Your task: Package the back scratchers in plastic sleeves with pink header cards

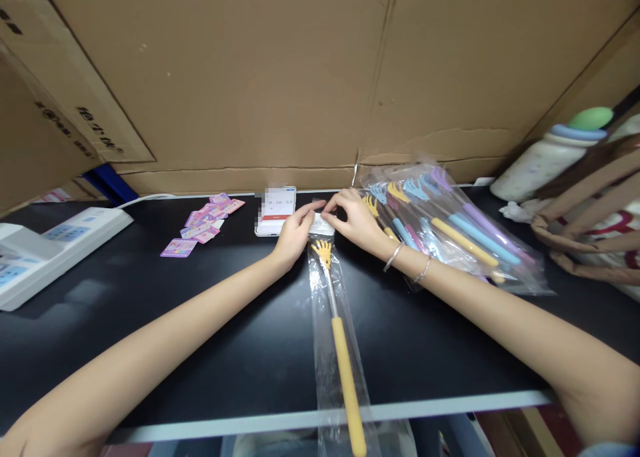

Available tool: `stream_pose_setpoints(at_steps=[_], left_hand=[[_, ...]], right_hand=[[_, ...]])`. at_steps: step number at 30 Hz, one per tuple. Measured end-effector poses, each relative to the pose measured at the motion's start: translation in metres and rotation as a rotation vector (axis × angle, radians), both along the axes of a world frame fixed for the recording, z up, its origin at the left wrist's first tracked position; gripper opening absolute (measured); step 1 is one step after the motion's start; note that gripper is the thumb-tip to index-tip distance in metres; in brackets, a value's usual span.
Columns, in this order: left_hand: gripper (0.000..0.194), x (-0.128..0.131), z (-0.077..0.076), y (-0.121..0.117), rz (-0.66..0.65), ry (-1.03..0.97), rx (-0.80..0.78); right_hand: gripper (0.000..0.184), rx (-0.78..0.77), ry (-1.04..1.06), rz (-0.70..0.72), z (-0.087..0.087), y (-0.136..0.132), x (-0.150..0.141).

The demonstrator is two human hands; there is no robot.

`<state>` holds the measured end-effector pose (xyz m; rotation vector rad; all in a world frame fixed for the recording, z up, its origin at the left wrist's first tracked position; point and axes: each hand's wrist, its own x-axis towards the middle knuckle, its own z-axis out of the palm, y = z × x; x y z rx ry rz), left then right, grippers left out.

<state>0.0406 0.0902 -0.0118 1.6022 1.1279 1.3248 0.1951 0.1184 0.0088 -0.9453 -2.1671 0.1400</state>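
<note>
A yellow back scratcher (345, 370) lies lengthwise inside a clear plastic bag (320, 350), its claw end away from me and its handle reaching past the table's front edge. At the bag's far end, my left hand (294, 235) pinches the left side with thumb and fingertips. My right hand (356, 220), with two bangles on the wrist, has its fingers curled and pinched at the right side of that same end. Between the hands shows a small white piece (323, 225); whether it is the bag's flap or a separate thing I cannot tell.
To the right lie several bagged back scratchers (465, 240). Behind my left hand is a phone (277, 210) showing a timer. Small pink cards (207, 222) and a white power strip (65, 250) are on the left. A bottle (545, 157) and bag straps (565, 227) are at right; cardboard (260, 77) walls the back.
</note>
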Motion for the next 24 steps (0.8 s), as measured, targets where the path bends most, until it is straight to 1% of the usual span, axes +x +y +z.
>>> stream_pose_setpoints(at_steps=[6, 10, 12, 14, 16, 18, 20, 22, 24], left_hand=[[0.032, 0.0, -0.001, 0.0, -0.004, -0.033, -0.015], [0.032, 0.0, -0.001, 0.0, 0.005, -0.063, -0.047], [0.032, 0.001, -0.001, -0.001, 0.023, -0.081, -0.048], [0.032, 0.001, -0.002, -0.001, 0.044, -0.099, -0.056], [0.03, 0.001, -0.002, 0.0, 0.06, -0.111, -0.069], [0.026, 0.002, -0.002, 0.0, 0.063, -0.116, -0.074], [0.022, 0.002, -0.001, 0.0, 0.057, -0.117, -0.078], [0.019, 0.002, 0.0, 0.0, 0.059, -0.123, -0.089], [0.016, 0.002, 0.001, 0.0, 0.06, -0.124, -0.1]], right_hand=[[0.01, -0.008, 0.002, 0.006, -0.001, 0.0, 0.001], [0.006, -0.006, 0.049, 0.023, 0.001, -0.001, 0.001], [0.016, -0.037, 0.104, 0.029, -0.001, 0.001, 0.001], [0.029, -0.145, 0.183, 0.037, -0.005, 0.004, 0.001], [0.034, -0.304, 0.269, 0.072, -0.009, 0.008, 0.001], [0.032, -0.44, 0.331, 0.139, -0.012, 0.012, 0.001], [0.025, -0.519, 0.36, 0.208, -0.013, 0.014, 0.001], [0.019, -0.556, 0.362, 0.258, -0.011, 0.015, 0.002], [0.013, -0.558, 0.353, 0.296, -0.009, 0.015, 0.002]])
